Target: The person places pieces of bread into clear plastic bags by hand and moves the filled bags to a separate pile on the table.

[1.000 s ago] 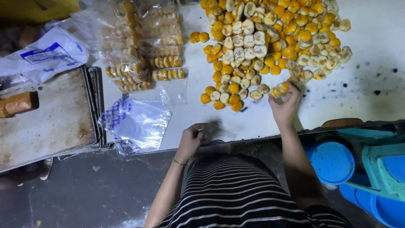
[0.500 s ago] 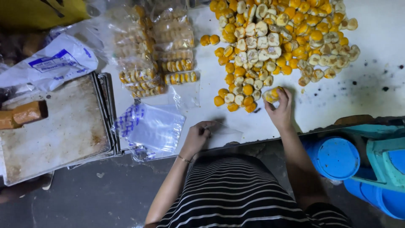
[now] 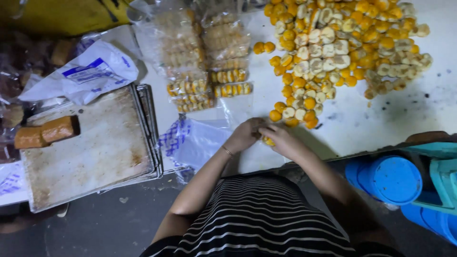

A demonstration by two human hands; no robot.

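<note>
left hand: (image 3: 245,134) near edge of the white table (image 3: 362,123), fingers curled in toward the right hand, touching it; looks closed on the mouth of the clear plastic bag (image 3: 197,143), but the grip itself is hidden, can't tell for sure
right hand: (image 3: 281,138) fingers closed around one small yellow pastry (image 3: 267,141), only a sliver shows under the fingers
held pastry, place: between both hands, at near table edge, just right of the clear bag, just near of the loose pile
held pastry, handling: judged light, small, round-ish, soft and crumbly; likely dents or sheds crumbs if squeezed; best taken by the sides with fingertips, gentle pinch
clear bag, handling: thin film, floppy, slippery, weighs nothing; lies flat, blue print on its left part; hold at the open rim and spread it
loose pile: (image 3: 333,47) yellow and pale pastries heaped far right on the table, stragglers reach down close to the hands
filled bags: (image 3: 204,62) several clear packs with rows of pastries, far centre, lying flat, touching each other
metal tray: (image 3: 95,152) left, worn, stained, crumbs; brown block (image 3: 45,133) on its far left corner
white bag: (image 3: 90,71) crumpled, blue print, far left, beyond the tray
blue tub: (image 3: 388,178) round lid, near right, below table edge
</note>
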